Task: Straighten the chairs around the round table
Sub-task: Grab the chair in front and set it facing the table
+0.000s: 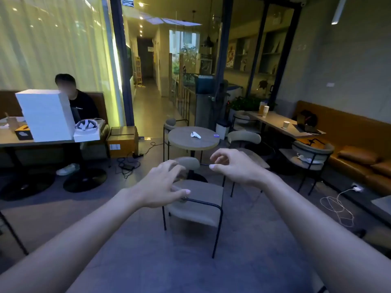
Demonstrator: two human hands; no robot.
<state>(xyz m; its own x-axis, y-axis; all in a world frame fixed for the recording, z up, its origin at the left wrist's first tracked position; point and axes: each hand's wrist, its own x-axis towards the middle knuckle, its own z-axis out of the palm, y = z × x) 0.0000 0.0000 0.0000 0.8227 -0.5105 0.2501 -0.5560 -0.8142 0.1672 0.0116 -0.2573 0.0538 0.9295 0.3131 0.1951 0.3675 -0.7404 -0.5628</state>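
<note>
Both hands are held out with fingers spread and loosely curled, nothing gripped: the left hand and right hand are poised over the beige padded chair with thin black metal legs, which is set at six o'clock of the round wood-topped table. If only the backrest is grabbed, the chair could be tipped or knocked into the table's pedestal.

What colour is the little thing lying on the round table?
White: the small controller-like object on the round table, seen from the head camera.
</note>
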